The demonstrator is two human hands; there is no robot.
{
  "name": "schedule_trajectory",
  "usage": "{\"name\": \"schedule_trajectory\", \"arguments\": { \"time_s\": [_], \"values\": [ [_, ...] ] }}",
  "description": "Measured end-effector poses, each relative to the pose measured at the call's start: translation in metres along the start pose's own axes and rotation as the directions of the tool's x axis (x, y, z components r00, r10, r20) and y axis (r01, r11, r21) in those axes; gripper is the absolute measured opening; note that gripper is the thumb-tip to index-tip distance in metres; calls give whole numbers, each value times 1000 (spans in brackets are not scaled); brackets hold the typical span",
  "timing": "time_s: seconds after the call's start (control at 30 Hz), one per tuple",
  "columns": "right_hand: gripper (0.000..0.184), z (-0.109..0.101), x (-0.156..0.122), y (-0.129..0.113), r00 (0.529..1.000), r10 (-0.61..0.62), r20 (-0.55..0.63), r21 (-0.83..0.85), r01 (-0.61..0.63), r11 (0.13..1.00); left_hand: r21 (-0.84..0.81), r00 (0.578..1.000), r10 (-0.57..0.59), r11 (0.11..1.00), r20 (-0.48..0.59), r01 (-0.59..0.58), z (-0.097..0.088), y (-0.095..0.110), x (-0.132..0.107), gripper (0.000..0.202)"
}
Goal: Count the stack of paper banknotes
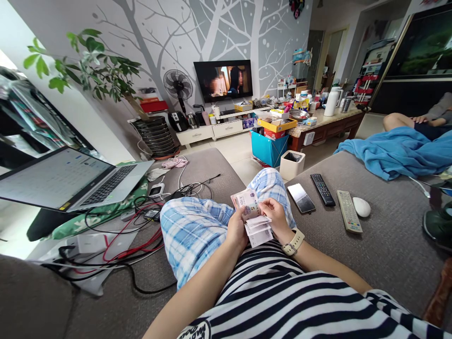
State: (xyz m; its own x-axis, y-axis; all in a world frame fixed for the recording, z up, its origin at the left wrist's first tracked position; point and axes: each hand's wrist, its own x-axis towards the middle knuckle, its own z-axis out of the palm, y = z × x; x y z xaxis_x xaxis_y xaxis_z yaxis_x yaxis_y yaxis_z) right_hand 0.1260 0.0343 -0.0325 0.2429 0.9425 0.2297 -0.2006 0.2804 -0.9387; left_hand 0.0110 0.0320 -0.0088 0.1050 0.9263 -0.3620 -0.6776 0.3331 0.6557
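I sit on a grey sofa with my knees up in blue checked trousers. Both hands hold a small stack of banknotes (254,217) over my lap. My left hand (237,231) grips the stack from the left, thumb on top. My right hand (277,217), with a pale watch on the wrist, pinches the notes from the right, fingers curled round their edge. The top note is pinkish and stands up a little from the rest.
On the sofa to my right lie a phone (301,197), a black remote (322,189), a pale remote (349,211) and a white mouse (361,206). An open laptop (70,178) and tangled cables (134,235) lie left. Another person's legs (416,121) rest behind a blue blanket (391,150).
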Motion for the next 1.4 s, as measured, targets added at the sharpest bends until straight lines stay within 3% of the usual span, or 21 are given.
{"name": "schedule_trajectory", "arguments": {
  "time_s": [0.27,0.5,0.67,0.9,1.4],
  "values": [
    [31,0,3,8,996,38,-84,29,-35,999,14,999,29,999,-14,-29,-2,-2,2,28],
    [32,-2,2,6,998,3,-63,-96,-9,995,76,998,54,996,13,-54,-4,-2,1,27],
    [33,-3,2,8,999,-14,-46,-122,8,993,24,999,37,999,-23,-37,-2,-2,2,23],
    [33,-3,2,8,999,-20,-45,-104,15,994,-41,999,-2,999,-33,0,2,-1,1,27],
    [31,-2,1,1,999,-21,-28,-83,19,996,18,999,46,999,-18,-45,-1,-4,2,27]
  ]
}}
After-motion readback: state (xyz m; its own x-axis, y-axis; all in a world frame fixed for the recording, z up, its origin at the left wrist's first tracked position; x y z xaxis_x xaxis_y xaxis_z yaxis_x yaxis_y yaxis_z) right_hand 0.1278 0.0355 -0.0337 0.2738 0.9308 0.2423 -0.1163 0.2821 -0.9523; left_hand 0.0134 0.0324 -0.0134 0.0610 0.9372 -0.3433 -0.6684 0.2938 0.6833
